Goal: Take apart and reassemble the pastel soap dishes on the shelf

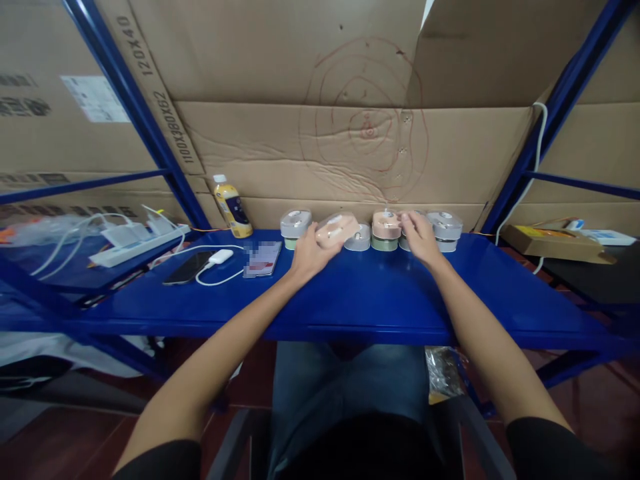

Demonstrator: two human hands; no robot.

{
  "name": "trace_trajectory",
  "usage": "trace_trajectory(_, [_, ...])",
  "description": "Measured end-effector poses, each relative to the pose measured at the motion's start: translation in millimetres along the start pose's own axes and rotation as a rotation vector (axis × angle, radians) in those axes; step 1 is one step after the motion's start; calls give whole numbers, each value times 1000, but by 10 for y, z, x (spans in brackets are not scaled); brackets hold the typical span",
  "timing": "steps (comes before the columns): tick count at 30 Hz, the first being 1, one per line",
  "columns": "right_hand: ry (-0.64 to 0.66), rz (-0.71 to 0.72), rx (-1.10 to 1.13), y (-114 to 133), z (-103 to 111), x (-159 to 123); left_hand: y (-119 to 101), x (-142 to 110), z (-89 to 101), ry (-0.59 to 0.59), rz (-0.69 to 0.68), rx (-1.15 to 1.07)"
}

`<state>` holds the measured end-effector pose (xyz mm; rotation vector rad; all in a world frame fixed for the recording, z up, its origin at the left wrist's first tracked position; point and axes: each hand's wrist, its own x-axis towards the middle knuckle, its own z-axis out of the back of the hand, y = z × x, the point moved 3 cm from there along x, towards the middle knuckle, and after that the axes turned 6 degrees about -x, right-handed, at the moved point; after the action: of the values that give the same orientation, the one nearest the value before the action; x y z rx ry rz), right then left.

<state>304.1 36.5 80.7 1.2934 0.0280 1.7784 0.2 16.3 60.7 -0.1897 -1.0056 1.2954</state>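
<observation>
My left hand is closed around a pink box with a clear lid, held tilted just above the table. My right hand has its fingertips closed at the right edge of a second pink box, which sits on a green box. Between these stacks stands a low grey box. Left of my left hand, a white-topped box rests on a green one, partly hidden. Grey stacked boxes stand to the right, partly behind my right hand.
On the blue table, a yellow drink bottle, a black phone, a white charger with cable and a blurred flat device lie left. A power strip sits farther left. Cardboard walls the back; blue posts stand at both sides.
</observation>
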Motion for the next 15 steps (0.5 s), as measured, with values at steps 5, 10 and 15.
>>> trace_trajectory(5, [-108,-60,-62,-133,55,30,-328,505,-437,-55,146,132])
trace_trajectory(10, [-85,-54,-68,-124,26,16,-514,613,-911,-121,240,133])
trace_trajectory(15, [-78,-40,-52,-72,11,17,-562,553,-1056,-134,211,100])
